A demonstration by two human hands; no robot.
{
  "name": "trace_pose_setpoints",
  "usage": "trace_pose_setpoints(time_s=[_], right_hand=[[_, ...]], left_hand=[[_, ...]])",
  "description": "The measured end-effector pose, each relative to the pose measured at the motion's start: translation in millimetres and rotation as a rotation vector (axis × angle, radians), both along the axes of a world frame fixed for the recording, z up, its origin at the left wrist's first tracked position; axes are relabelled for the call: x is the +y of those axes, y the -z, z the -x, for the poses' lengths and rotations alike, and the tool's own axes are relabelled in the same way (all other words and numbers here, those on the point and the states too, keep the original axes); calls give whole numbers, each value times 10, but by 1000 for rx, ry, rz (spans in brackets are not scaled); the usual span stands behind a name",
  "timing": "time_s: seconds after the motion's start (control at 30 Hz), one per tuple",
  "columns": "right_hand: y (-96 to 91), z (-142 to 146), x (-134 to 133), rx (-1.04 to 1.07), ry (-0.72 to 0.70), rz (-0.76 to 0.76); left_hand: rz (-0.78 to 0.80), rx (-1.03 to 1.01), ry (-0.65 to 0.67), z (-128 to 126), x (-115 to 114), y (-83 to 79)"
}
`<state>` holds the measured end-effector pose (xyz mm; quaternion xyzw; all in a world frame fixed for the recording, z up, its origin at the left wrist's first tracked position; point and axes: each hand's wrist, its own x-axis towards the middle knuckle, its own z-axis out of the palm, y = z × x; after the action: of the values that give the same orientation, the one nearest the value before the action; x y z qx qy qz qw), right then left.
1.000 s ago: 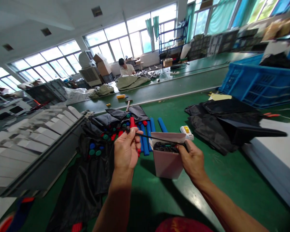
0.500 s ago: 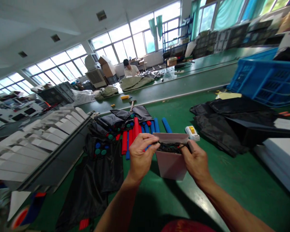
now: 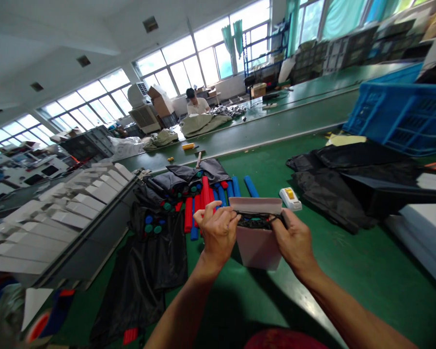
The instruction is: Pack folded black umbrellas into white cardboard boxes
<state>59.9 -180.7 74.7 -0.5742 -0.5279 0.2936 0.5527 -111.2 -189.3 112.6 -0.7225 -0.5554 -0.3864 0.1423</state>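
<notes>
A light cardboard box stands upright on the green table with its top open. Black cord and dark contents fill its mouth, with bits of green and red among them. My right hand grips the box's right side, its thumb over the rim. At the left top edge, the fingers of my left hand are pinched together by the black cord; what exactly lies between them is hard to see. Behind the box lie red ribbed rods and blue ribbed rods.
Black bags with rods in them lie to the left, beside a grey crate of white boxes. A white-and-yellow dispenser, black fabric and a blue crate are at right. Across the conveyor sits a person.
My left hand has shifted slightly right and turned, its outer fingers lifting at the box's left edge. The right hand keeps its grip; the box stays in place.
</notes>
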Motion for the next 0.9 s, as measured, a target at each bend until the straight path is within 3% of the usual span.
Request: trace_pose_setpoints(time_s=[0.13,0.4,0.57,0.67,0.8,0.9], right_hand=[[11,13,1,13,-11,15],[27,14,23,29,-12,32],[8,24,10,40,-10,17],[0,23,8,33,-3,9],[11,10,8,16,-5,9],[26,5,11,14,-9,5]], left_hand=[[130,-2,-94,4,1,-57],[325,131,-119,-25,9,-243],[264,176,-116,-35,-17,-222],[175,225,-38,-37,-26,-227],[114,362,61,-21,-19,-265],[138,475,35,-28,-5,-285]])
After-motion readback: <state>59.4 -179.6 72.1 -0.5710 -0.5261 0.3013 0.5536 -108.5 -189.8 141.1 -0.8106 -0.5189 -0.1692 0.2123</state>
